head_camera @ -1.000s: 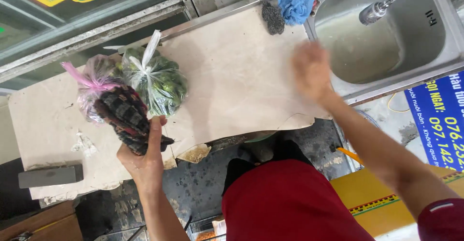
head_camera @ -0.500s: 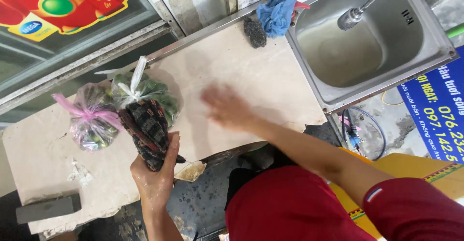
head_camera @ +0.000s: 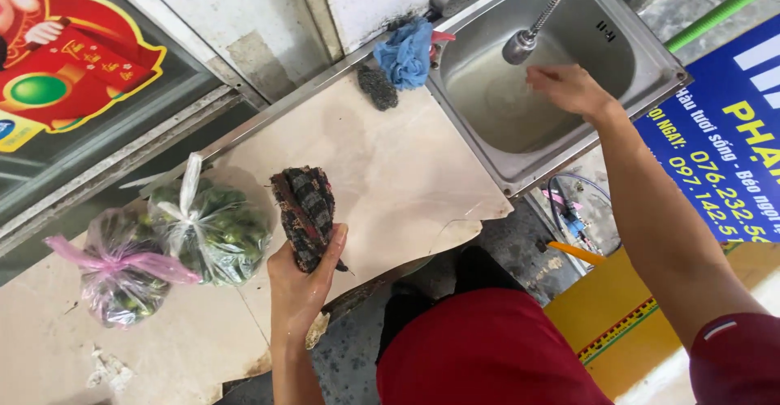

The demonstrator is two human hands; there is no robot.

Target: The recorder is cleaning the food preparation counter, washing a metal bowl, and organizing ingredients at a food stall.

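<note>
Over the beige counter (head_camera: 390, 161), the left hand (head_camera: 302, 279) grips a dark checked cloth (head_camera: 307, 210); the right hand (head_camera: 569, 88), open and empty, reaches under the sink's faucet head (head_camera: 518, 47). Held at the edge, the cloth could slip to the floor.

We see bare bench (head_camera: 406, 169) mid-frame — passable; bags (head_camera: 175, 242) crowd the left, faucet (head_camera: 532, 27) overhangs the sink (head_camera: 642, 47).
</note>
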